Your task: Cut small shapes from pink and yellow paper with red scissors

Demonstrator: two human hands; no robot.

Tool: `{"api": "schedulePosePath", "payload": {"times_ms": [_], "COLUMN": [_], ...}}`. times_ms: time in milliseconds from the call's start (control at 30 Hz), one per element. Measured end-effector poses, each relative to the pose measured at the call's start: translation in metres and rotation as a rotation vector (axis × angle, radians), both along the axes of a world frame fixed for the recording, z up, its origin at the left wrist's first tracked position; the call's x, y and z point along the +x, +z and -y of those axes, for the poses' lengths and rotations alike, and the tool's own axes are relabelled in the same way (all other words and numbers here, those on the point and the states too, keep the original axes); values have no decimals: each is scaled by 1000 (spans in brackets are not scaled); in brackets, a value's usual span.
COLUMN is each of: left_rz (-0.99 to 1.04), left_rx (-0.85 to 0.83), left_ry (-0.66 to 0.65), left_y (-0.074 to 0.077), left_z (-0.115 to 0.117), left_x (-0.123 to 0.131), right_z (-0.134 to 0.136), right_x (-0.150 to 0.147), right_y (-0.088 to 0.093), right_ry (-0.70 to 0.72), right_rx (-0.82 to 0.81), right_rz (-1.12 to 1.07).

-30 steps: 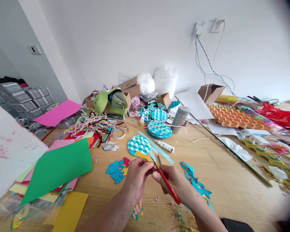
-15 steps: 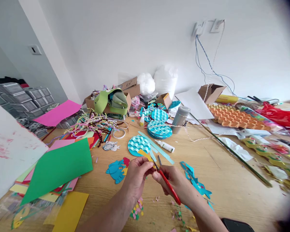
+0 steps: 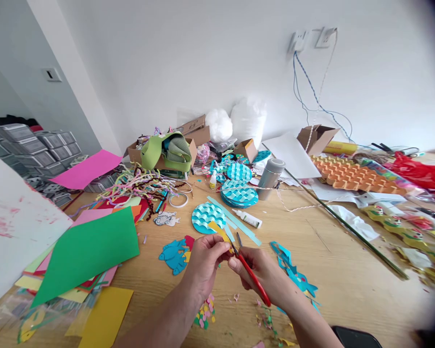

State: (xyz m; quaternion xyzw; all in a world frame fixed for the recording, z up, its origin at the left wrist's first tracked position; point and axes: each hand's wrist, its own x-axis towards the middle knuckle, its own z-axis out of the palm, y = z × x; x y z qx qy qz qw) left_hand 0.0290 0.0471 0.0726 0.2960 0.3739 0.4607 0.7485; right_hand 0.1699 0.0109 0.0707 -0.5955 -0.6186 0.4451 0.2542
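Observation:
My left hand (image 3: 207, 258) is closed in a pinch on a small piece of yellow paper (image 3: 219, 230), whose upper end sticks out past the fingers. In my right hand (image 3: 258, 268) is a pair of red-handled scissors (image 3: 253, 279), the blades pointing up and left. The blades meet the yellow paper close to the left fingertips. Just beyond the hands lies a round blue disc with wavy paper strips (image 3: 208, 217). Blue paper fish (image 3: 174, 256) rest left of my left hand, and blue paper offcuts (image 3: 293, 270) lie right of my right hand.
Coloured paper sheets (image 3: 90, 256) are piled at the left. A white glue bottle (image 3: 248, 219) lies beyond the hands, near a grey flask (image 3: 271, 180). A long green stick (image 3: 348, 227) crosses the right side. A black phone (image 3: 355, 338) sits at the front edge.

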Motion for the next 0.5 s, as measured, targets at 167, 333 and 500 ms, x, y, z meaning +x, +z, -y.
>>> {"api": "schedulePosePath", "payload": {"times_ms": [167, 333, 500], "left_rz": [8, 9, -1], "left_rx": [4, 18, 22], "left_ry": [-33, -55, -60], "left_y": [0, 1, -1], "left_z": [-1, -2, 0], "left_x": [-2, -3, -3], "right_z": [-1, -2, -2], "right_x": [0, 0, 0], "right_y": [-1, 0, 1], "right_ry": [-14, -9, -19], "right_rx": [-30, -24, -35], "right_rz": [-29, -24, -23]}}
